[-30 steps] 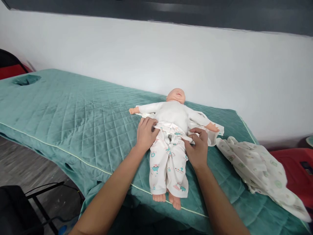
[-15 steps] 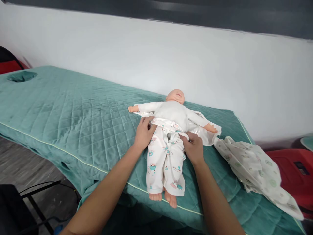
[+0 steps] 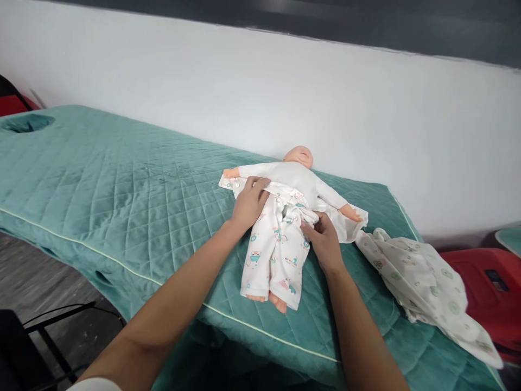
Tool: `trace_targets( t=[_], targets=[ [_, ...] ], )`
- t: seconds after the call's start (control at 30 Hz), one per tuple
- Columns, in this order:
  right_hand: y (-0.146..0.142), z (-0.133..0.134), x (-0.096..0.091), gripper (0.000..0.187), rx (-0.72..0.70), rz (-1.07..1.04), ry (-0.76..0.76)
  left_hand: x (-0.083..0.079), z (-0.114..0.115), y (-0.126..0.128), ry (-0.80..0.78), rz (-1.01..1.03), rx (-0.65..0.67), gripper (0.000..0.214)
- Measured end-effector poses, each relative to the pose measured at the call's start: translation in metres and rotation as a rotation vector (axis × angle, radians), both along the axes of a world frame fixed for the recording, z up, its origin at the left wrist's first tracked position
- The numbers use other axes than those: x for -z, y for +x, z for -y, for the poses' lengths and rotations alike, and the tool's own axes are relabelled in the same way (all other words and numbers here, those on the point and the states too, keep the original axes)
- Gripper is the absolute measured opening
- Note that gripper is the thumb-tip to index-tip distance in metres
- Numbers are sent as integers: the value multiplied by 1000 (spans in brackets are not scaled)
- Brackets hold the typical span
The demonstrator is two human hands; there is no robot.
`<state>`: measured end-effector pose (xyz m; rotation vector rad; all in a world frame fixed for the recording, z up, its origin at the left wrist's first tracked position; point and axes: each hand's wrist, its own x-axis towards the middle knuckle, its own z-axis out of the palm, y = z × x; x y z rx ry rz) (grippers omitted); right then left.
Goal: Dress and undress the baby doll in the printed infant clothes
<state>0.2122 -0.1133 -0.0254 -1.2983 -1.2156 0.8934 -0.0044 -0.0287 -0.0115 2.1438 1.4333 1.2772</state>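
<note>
Although the pale wall (image 3: 244,87) behind takes up much of the view, the broad bed (image 3: 122,163) in front carries the work, its green quilted cover (image 3: 179,222) likely to drag on cloth rather than let it slide. Face-up on its near part lies a doll (image 3: 293,176), head toward the wall and feet (image 3: 278,302) toward the piped edge (image 3: 268,333); it looks fairly light, with a soft white trunk and firmer head and limbs, so it is best steadied or lifted at the hips. To the right sits a crumpled printed cloth (image 3: 427,274), clear of the doll's legs, with a red object (image 3: 480,298) partly hidden behind it. Beneath the outstretched arms is an opened white garment (image 3: 343,222), and the arms resting on it would hinder any pull there. On the doll's legs, the printed trousers (image 3: 277,250) look thin, soft and a little stretchy; the body's weight probably pins their seat, so the waistband (image 3: 287,191) at each hip seems the surest hold. There the right hand (image 3: 324,243) pinches a bunched fold between thumb and fingers, while the left hand (image 3: 250,205) lies with bent fingers over the opposite hip; whether it grips any cloth cannot be told. Smallest of all, a round button (image 3: 237,185) shows on the garment just beside the doll's fist, near the left hand.
</note>
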Motion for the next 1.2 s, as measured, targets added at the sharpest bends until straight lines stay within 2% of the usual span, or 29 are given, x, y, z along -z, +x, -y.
trace_targets(
  t=[0.1,0.2,0.4,0.6,0.73,0.9,1.07,1.2],
  targets=[
    [0,-1,-1,43,26,74,-51,-4,-2,-1,62,-267,-22,35],
    [-3,-2,-6,44,69,149,-90,-4,-1,-3,112,-345,-22,34],
    [-6,-3,-12,40,123,261,-114,5,12,-13,66,-198,66,30],
    [-6,-7,-9,36,192,369,-102,9,47,-29,4,-13,252,13],
    [-9,-5,-11,40,196,408,-55,10,65,-35,-73,12,266,16],
    [-17,9,-14,44,200,399,-14,15,66,-35,-119,38,249,24],
    [-27,33,-10,44,106,369,-24,16,62,-35,-137,66,277,27],
    [-30,40,-7,44,82,378,-31,15,61,-34,-156,123,280,26]
  ],
)
